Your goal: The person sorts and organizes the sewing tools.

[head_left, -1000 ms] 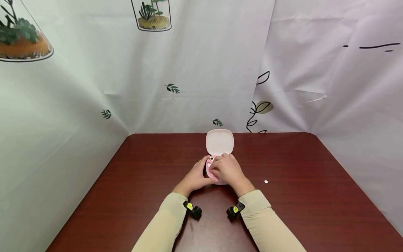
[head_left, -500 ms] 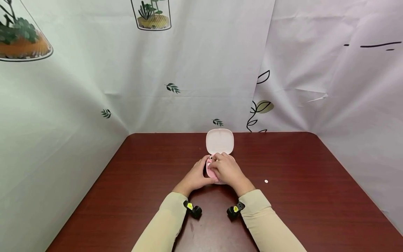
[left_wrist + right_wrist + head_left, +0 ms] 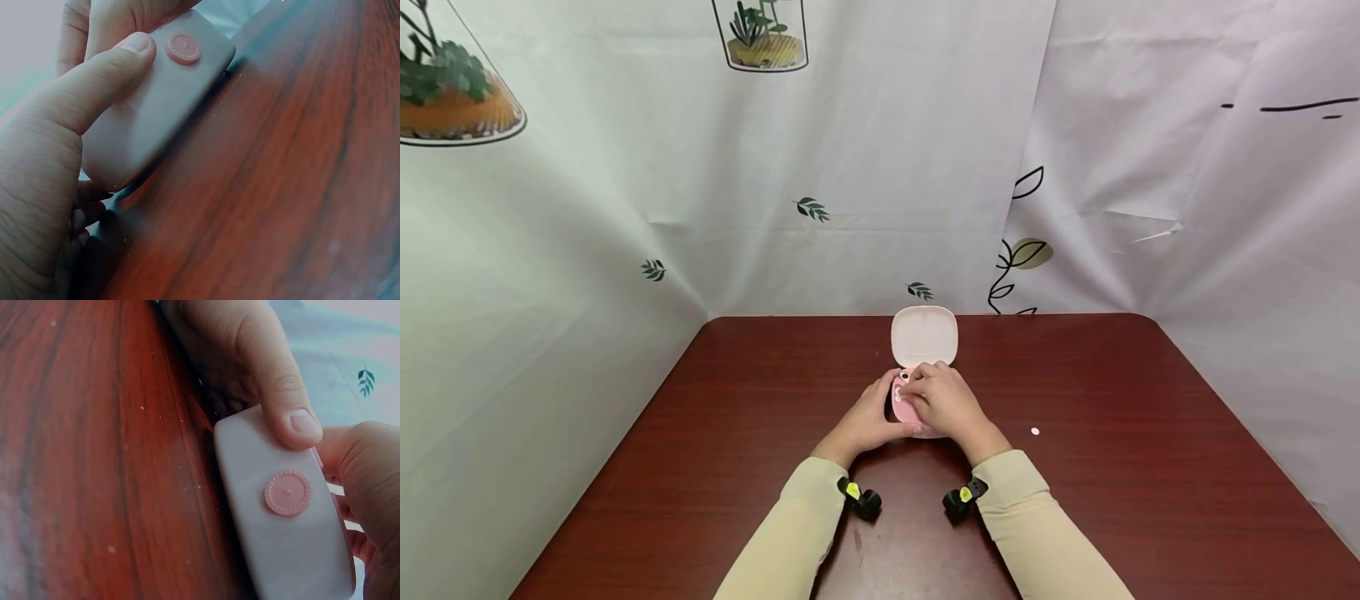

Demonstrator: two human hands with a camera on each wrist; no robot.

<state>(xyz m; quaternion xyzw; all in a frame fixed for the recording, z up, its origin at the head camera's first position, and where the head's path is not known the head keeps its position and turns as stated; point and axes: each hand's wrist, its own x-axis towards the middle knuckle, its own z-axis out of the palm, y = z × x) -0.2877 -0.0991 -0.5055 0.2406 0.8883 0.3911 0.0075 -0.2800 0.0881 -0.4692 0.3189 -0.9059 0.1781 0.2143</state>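
Note:
A small pink case (image 3: 901,408) with rounded corners stands on the table, its pale lid (image 3: 924,336) raised at the back. My left hand (image 3: 867,423) grips the case from the left, thumb along its front wall. Over the inside of the case bends my right hand (image 3: 946,402), its fingertips close together at a small white spot. Whether they pinch something is hidden. A black-and-white round mark (image 3: 905,376) shows at the far side of the inside. In the right wrist view, a round pink button (image 3: 287,493) sits on the front wall.
A small white disc (image 3: 1035,432) lies on the dark red table (image 3: 760,392), right of the case. Behind the table hangs a pale printed cloth (image 3: 865,167). Each wrist wears a black camera, such as the left wrist camera (image 3: 868,505).
My right hand has shifted slightly away and back over the case, its fingertips moving a little towards the far side. My left hand keeps its grip. The lid stays raised.

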